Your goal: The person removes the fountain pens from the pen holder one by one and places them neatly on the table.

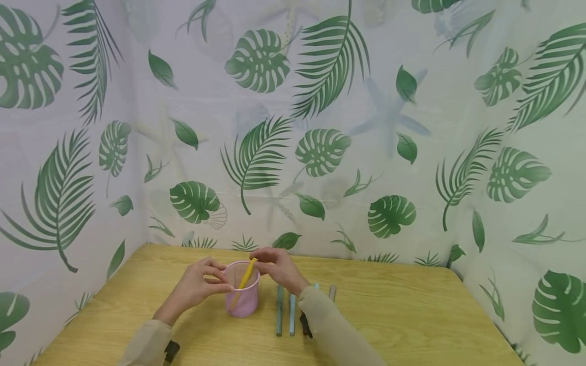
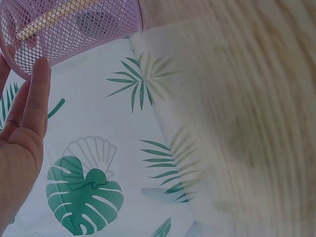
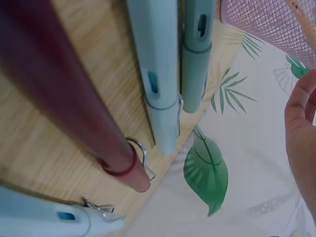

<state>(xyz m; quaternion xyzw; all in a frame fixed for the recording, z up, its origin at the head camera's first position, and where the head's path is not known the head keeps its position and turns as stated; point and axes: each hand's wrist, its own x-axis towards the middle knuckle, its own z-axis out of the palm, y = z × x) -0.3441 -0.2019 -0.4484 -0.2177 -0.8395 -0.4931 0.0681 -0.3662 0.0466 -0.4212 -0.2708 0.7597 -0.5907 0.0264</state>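
Note:
A pink mesh pen cup (image 1: 242,302) stands upright on the wooden table. At its left side, my left hand (image 1: 197,285) holds the rim between thumb and fingers; in the left wrist view those fingers (image 2: 37,94) touch the mesh near the rim. A yellow pen (image 1: 247,274) leans inside the cup, its lower part visible through the mesh. My right hand (image 1: 279,267) pinches the pen's upper end above the rim. Right of the cup lie a green pen (image 1: 280,312) and a light blue pen (image 1: 292,315).
Under the right forearm, a dark red pen (image 3: 89,98) and a second light blue pen (image 3: 44,217) lie on the table (image 1: 403,315). A grey pen (image 1: 332,293) lies farther right. Leaf-patterned cloth (image 1: 320,223) walls the back and sides.

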